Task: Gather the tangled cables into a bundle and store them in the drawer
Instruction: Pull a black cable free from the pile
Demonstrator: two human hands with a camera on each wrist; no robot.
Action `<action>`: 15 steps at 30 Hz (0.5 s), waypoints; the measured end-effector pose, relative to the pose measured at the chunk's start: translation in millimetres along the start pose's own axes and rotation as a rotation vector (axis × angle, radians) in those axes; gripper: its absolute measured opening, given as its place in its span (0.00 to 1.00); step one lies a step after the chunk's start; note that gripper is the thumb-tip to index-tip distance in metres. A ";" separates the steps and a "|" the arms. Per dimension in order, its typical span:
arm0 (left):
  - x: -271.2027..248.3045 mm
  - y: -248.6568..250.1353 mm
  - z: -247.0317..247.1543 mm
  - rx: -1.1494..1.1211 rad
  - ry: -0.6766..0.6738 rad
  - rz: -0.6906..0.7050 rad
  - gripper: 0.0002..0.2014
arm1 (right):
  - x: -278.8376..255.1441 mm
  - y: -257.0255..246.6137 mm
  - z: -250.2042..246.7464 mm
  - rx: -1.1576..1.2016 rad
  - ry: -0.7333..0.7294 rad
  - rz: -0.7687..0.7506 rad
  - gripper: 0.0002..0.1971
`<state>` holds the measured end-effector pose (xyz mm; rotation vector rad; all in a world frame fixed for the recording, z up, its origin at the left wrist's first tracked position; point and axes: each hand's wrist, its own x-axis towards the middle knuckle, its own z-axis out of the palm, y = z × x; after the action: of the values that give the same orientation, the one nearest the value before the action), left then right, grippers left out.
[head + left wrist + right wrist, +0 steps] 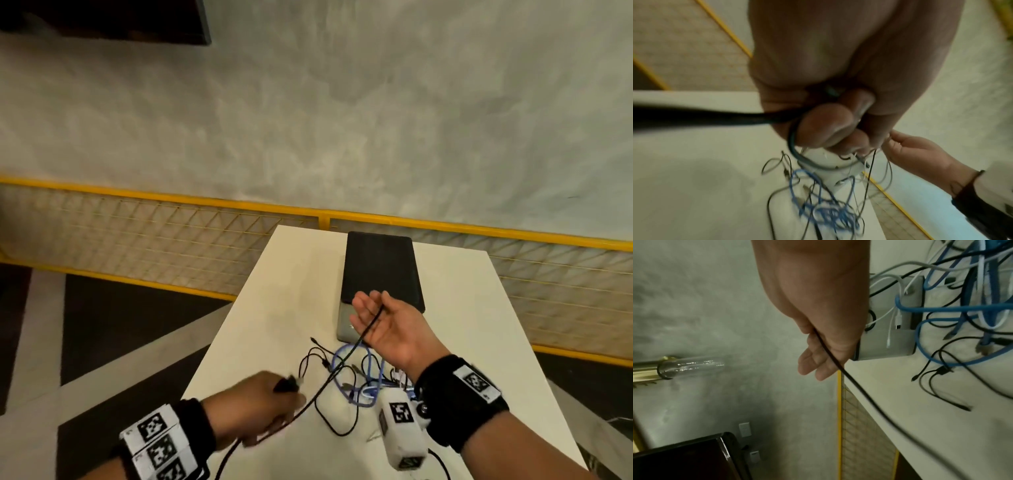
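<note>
A tangle of blue, black and white cables [356, 380] lies on the white table [462, 308], close to its near edge. My left hand [270, 401] is curled into a fist round a black cable [329, 378] and its plug end, just left of the tangle. The fist [828, 126] and the cable [715, 116] are blurred in the left wrist view. From there the cable runs up to my right hand [376, 322], held palm up above the tangle. It lies across the palm [818, 353] between thumb and forefinger, with the fingers straight. No drawer is in view.
A black slab [380, 267] on a grey device [890, 344] lies on the table just beyond the cables, under my right hand. A yellow mesh railing [171, 233] runs behind the table. The table's left edge is close to my left hand.
</note>
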<state>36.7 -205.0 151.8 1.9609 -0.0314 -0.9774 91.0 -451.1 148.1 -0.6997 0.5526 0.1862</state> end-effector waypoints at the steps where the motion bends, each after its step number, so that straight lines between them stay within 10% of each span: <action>1: 3.6 8.2 -1.7 -0.019 0.089 0.096 0.14 | -0.9 3.3 -2.8 -0.024 0.004 0.007 0.14; 6: 44.9 76.3 7.9 0.047 0.354 0.530 0.07 | -8.7 23.2 -9.4 -0.156 -0.050 0.030 0.15; 15: 90.0 67.2 48.1 0.015 0.192 0.545 0.05 | -15.7 22.3 -17.2 -0.060 -0.039 0.021 0.18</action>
<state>90.4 -313.1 132.9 1.9022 -0.4413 -0.4317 63.0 -445.3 133.3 -0.7472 0.5193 0.2358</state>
